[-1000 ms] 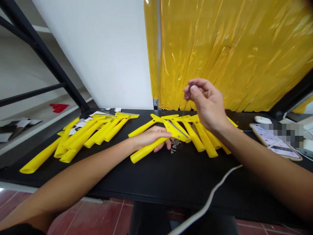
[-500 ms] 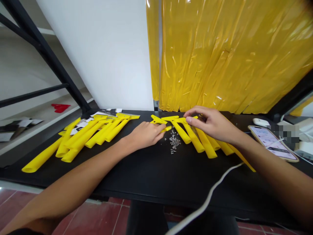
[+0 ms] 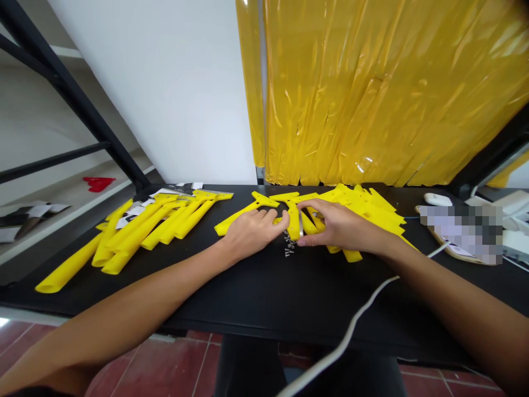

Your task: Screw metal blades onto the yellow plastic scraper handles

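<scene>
Our left hand [image 3: 252, 235] lies curled on the table, its fingertips reaching the T-shaped head of a yellow plastic scraper [image 3: 293, 220]; whether it grips that head or only rests against it, we cannot tell. Our right hand [image 3: 341, 225] comes in from the other side with its fingers pressed together, pinching the same head, and a thin metal blade [image 3: 300, 231] shows just beside them. The scraper stands between our hands, near the middle of the black table [image 3: 314, 309]. Under our left palm lies another yellow scraper [image 3: 233, 223], and just below our hands is a small scatter of steel screws [image 3: 289, 246]. To the right, a loose heap of yellow scrapers [image 3: 363, 212] overlaps in no clear order. To the left, a group of yellow scrapers [image 3: 144, 234] lies more evenly, with printed white cards [image 3: 171, 193] at its heads. So one group looks ordered, while the heap and the screws lie unsettled; how many scrapers carry blades, we cannot tell.
</scene>
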A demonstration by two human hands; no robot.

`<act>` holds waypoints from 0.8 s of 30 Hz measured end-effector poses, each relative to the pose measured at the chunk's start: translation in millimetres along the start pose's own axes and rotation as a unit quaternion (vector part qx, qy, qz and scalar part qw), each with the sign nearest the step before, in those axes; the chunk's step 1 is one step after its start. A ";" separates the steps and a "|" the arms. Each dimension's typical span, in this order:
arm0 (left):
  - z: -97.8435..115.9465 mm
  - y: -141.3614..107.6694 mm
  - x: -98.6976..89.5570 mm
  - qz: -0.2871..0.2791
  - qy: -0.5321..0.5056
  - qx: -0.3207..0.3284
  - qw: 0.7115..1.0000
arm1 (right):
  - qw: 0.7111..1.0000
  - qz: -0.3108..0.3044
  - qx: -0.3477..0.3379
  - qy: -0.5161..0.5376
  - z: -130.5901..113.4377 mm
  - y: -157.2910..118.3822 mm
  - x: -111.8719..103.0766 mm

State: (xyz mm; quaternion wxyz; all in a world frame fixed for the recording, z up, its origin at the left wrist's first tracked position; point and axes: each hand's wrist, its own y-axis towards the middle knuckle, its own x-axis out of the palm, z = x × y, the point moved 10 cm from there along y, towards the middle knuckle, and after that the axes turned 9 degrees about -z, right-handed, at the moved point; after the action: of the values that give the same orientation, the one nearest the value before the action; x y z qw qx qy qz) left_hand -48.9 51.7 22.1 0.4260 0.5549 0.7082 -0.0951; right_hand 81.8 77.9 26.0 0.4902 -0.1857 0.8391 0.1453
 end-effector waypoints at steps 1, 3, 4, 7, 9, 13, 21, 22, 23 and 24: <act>0.6 0.1 0.4 0.000 0.000 0.002 1.000 | 1.000 0.000 -0.003 0.003 0.6 -0.1 0.2; 1.9 0.7 2.1 -0.006 -0.005 0.007 1.000 | 1.000 -0.001 -0.007 0.013 2.4 -0.5 0.9; 2.5 1.1 3.0 -0.010 -0.009 0.008 1.000 | 1.000 -0.004 -0.007 0.019 3.4 -0.6 1.5; 3.7 1.9 5.0 -0.016 -0.020 0.010 1.000 | 0.999 -0.015 -0.001 0.035 6.6 -0.5 3.0; 3.4 1.9 5.8 -0.017 -0.028 0.008 0.999 | 0.999 -0.024 0.008 0.046 8.2 -0.4 3.2; 1.4 1.1 3.3 -0.008 -0.037 0.005 0.999 | 0.998 -0.018 0.009 0.056 7.2 -0.5 0.9; -1.1 2.0 1.4 -0.016 -0.055 0.009 0.998 | 0.998 0.007 -0.008 0.054 8.5 -2.3 0.0; -2.2 1.9 2.6 -0.019 -0.060 0.007 0.998 | 0.998 0.008 -0.010 0.057 8.7 -3.4 -2.2; -4.0 1.6 4.3 -0.023 -0.065 0.002 0.998 | 0.998 0.011 -0.013 0.058 9.5 -5.0 -6.1; -6.5 1.1 6.5 -0.027 -0.070 -0.005 0.997 | 0.998 0.016 -0.017 0.056 11.3 -6.9 -11.8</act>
State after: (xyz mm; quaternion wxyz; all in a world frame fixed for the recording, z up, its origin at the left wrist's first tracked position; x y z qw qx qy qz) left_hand -51.3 60.6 21.9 0.4744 0.5253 0.6920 -0.1420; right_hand 98.8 78.6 30.5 0.4365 -0.1881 0.8658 0.1566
